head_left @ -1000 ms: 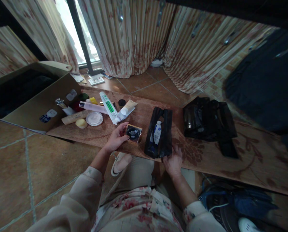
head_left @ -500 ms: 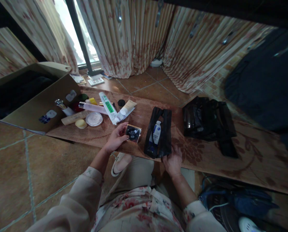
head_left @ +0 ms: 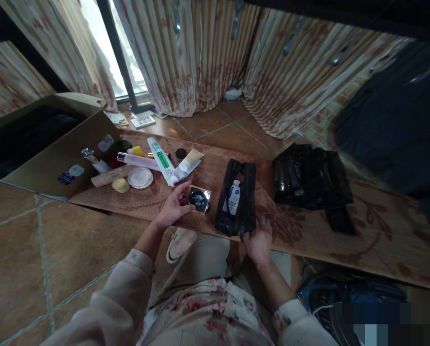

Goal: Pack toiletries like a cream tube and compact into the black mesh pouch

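Observation:
My left hand [head_left: 175, 206] pinches the left edge of a square black compact case [head_left: 199, 199] with a shiny rim, just over the brown tablecloth. To its right lies a black pouch [head_left: 250, 192] with a clear middle; a white and blue tube [head_left: 233, 198] shows inside. My right hand [head_left: 258, 242] grips the pouch's lower right corner, its fingertips partly hidden there. Beyond my left hand lie a white and green toothpaste tube [head_left: 160, 160] and a beige cream tube [head_left: 192, 160].
At the left stands a cardboard box [head_left: 88, 158] with dark cloth inside. Beside it are a round clear case [head_left: 140, 178], a yellow sponge [head_left: 120, 185], a pink bottle [head_left: 139, 160] and a brush [head_left: 95, 160]. A larger black bag [head_left: 310, 178] sits at the right.
My left thumb has slid off the compact case's face to its lower left edge, and the case has tilted slightly. My right hand and the pouch stay put.

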Tool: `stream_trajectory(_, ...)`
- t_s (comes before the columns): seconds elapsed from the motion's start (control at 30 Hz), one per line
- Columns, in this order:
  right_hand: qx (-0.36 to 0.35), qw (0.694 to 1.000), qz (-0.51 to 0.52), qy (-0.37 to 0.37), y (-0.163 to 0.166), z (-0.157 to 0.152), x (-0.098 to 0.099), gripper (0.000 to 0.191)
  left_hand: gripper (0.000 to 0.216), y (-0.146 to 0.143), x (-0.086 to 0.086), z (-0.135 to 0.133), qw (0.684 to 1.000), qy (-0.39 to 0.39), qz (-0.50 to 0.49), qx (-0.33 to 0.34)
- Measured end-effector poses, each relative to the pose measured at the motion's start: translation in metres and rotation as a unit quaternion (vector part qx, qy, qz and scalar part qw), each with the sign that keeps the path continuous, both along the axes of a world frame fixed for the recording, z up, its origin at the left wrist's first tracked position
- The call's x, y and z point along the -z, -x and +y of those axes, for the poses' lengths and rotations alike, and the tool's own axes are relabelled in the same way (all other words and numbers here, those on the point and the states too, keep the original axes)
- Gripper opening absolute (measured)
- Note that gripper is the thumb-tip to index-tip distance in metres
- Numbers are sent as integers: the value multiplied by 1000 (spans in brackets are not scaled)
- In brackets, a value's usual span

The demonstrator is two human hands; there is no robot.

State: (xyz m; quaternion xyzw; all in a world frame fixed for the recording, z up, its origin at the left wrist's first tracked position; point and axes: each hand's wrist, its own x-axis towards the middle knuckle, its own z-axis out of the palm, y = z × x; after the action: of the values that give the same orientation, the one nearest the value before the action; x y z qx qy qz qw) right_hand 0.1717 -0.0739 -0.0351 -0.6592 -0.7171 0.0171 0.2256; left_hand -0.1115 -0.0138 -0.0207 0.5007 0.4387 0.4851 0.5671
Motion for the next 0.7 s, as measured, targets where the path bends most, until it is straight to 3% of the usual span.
stream_trajectory(0.13,3,1000,4,-2,0,0,0,27,84,3,1,0,998,-46,36,21)
stream_trajectory(0.47,12,1000,9,-2,4,0,-6,25,76,3,4,0,976,-118,180,40)
stream_trajectory(0.7,12,1000,19,1,4,1,-8,25,59,-2,3,-4,968,-145,203,36)
